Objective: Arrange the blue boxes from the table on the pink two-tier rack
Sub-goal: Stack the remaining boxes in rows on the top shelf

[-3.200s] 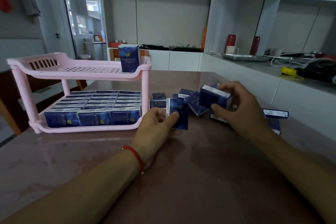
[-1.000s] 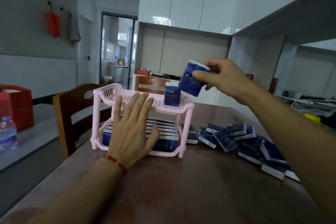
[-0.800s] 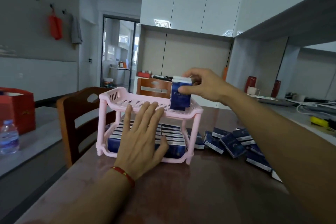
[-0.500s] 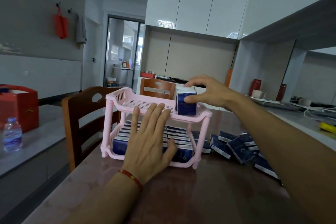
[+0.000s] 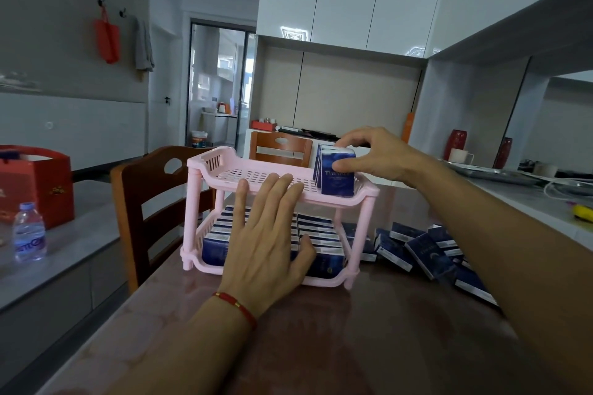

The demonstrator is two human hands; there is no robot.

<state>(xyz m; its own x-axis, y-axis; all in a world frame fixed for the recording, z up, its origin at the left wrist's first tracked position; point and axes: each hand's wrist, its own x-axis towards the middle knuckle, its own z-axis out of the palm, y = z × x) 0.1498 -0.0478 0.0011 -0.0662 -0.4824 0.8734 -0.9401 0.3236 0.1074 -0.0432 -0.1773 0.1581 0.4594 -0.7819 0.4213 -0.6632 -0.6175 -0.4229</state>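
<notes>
The right hand [image 5: 369,154] is gripping an upright blue box [image 5: 337,175] at the right end of the top tier of the pink two-tier rack [image 5: 282,199], thumb pressing across its front face and the other fingers curling over its top toward the back. At least one more upright box is standing directly behind it, the two packed face to face, so the held box is sitting at the front of a short row that is just starting on the perforated shelf. The left hand [image 5: 268,236] is hanging open in front of the rack with its fingers spread and straight, fingertips reaching about to the top tier's front rim; whether it is actually touching the rack is hard to tell. Behind it the lower tier is looking full of boxes laid flat in rows. A loose heap of blue boxes [image 5: 426,248] is lying on the tabletop [image 5: 353,337] just to the right of the rack, well below the right hand. These boxes are looking small, light and stiff-sided, probably thin card with a smooth printed skin, so a thumb-and-finger pinch across the two broad faces should be holding one securely without crushing it; standing on a narrow edge, each one is likely tipping easily until a neighbour is bracing it.
</notes>
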